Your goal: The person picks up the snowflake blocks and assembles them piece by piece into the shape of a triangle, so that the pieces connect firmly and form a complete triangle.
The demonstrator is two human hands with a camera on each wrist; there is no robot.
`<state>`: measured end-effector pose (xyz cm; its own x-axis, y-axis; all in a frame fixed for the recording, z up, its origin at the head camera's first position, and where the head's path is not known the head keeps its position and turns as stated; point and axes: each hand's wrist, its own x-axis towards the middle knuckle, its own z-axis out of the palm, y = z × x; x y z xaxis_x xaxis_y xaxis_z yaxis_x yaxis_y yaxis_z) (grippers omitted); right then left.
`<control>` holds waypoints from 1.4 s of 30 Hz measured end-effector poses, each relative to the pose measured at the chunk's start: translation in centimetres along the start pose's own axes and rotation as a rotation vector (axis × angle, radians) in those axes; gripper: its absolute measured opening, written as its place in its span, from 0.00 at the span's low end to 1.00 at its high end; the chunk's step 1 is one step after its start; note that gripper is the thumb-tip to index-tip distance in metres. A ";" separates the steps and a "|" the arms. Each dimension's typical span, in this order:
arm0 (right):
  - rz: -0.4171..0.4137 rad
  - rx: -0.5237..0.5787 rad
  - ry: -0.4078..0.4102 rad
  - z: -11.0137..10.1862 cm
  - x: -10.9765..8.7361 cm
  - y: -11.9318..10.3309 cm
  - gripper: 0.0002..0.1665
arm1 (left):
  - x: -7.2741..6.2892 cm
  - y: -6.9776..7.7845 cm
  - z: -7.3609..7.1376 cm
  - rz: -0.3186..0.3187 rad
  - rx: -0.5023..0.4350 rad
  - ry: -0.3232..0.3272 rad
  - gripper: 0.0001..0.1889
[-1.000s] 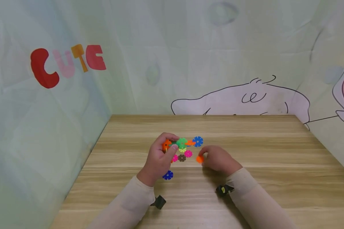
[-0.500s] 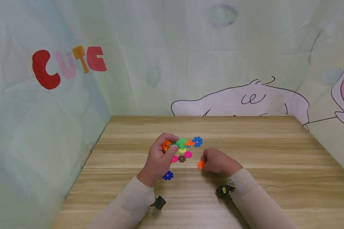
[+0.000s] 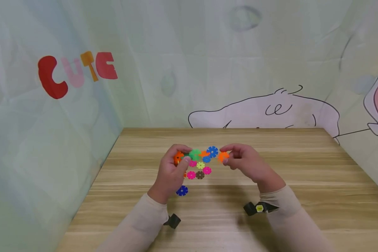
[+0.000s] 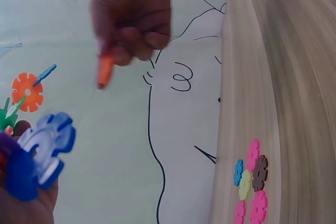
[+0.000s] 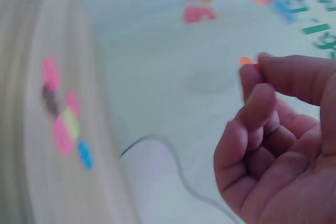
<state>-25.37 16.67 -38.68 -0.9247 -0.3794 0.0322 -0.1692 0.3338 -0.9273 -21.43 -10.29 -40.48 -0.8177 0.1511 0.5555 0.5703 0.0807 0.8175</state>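
Orange notched disc [image 3: 223, 156], pinched by your right hand [image 3: 248, 162], just right of the notched-disc assembly [image 3: 195, 154] gripped in your left hand [image 3: 170, 171]; 3 pink discs [image 3: 191, 175] lie on the wood-grain tabletop [image 3: 214, 220].

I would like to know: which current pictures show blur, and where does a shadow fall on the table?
Head view: mostly sharp, with a soft shadow on the table beside the right sleeve; left wrist view: the right hand and its orange piece look smeared, while the brown piece on the table is clearer; right wrist view: the blurriest, with the pink pieces smeared.
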 end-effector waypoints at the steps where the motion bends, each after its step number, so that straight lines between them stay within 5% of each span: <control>1: -0.027 0.042 0.005 -0.2 -0.3 -0.4 0.22 | 0.0 0.0 0.0 0.003 0.000 0.003 0.13; 7: -0.098 0.252 -0.047 -0.5 -1.6 -2.1 0.25 | 0.0 -0.1 0.0 0.019 -0.001 0.004 0.12; 25: -0.092 0.536 -0.255 -0.6 -1.8 -2.4 0.22 | -0.2 0.0 0.0 0.024 -0.009 -0.006 0.13; 34: -0.051 0.533 -0.262 0.0 -1.7 -2.5 0.21 | -0.3 0.1 0.1 0.035 0.016 -0.007 0.13; 42: -0.061 0.473 -0.259 -0.2 -1.8 -2.3 0.21 | -0.4 0.2 0.3 0.123 -0.007 -0.024 0.13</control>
<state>-23.38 16.77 -36.56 -0.7937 -0.6060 0.0534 0.0075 -0.0976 -0.9952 -20.98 -10.00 -40.60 -0.7391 0.1835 0.6481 0.6657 0.0529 0.7443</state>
